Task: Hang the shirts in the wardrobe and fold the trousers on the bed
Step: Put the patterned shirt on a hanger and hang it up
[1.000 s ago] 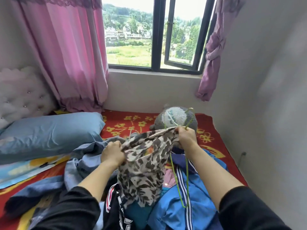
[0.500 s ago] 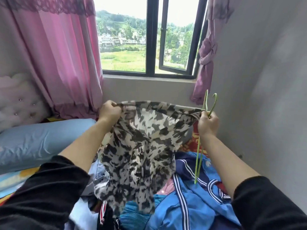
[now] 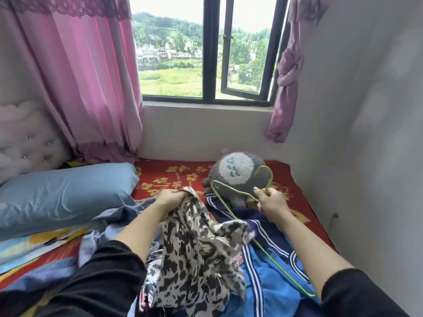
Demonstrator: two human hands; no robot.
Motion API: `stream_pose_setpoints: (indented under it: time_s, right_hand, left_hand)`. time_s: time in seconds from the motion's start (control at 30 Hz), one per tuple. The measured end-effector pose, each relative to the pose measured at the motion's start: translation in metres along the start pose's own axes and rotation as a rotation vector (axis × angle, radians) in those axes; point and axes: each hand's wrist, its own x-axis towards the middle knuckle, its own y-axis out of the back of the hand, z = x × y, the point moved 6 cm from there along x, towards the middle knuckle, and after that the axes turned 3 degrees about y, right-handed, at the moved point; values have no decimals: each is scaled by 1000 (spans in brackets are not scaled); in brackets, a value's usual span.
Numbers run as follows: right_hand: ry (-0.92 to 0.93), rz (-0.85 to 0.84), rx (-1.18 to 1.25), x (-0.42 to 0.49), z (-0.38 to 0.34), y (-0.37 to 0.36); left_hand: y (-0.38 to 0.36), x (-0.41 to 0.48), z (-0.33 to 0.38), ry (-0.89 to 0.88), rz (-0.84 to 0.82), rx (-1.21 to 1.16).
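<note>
My left hand [image 3: 171, 197] grips one end of a cream shirt with dark blotches [image 3: 196, 255], which hangs down crumpled over the clothes pile in front of me. My right hand [image 3: 271, 202] holds a thin green hanger [image 3: 225, 203] by its neck, hook up, apart from the shirt; the hanger's far arm runs down over a blue garment with white stripes [image 3: 270, 273]. A grey-blue garment [image 3: 119, 220] lies crumpled to the left of the pile on the red flowered bed cover [image 3: 164, 172].
A grey plush toy [image 3: 238, 175] sits at the far side of the bed under the window [image 3: 206, 56]. A blue pillow [image 3: 61, 195] lies left, by a padded headboard [image 3: 25, 140]. Pink curtains [image 3: 84, 83] hang left; the wall [image 3: 366, 156] is close on the right.
The shirt was held up and spread wide between both hands. Now both hands are lower, my right hand has let the shirt go and holds only the hanger, and the shirt droops from my left hand.
</note>
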Motion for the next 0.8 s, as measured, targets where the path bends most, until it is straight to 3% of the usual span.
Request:
stream_pose_setpoints:
  time_s: [0.13, 0.23, 0.43, 0.63, 0.73, 0.8]
  right_hand:
    - [-44, -139, 180, -14, 1, -3]
    - [-139, -254, 182, -26, 10, -4]
    - [-104, -335, 129, -30, 17, -22]
    - [2, -420, 109, -31, 8, -71]
    - [-9, -477, 106, -36, 7, -91]
    - [-4, -436, 149, -38, 4, -93]
  left_hand:
    - [6, 7, -12, -80, 191, 233]
    - [11, 9, -15, -121, 271, 388]
    - [17, 6, -9, -189, 376, 441]
    - [-9, -15, 14, -413, 200, 467]
    - [-25, -30, 18, -438, -60, 390]
    - [-33, -40, 16, -402, -242, 480]
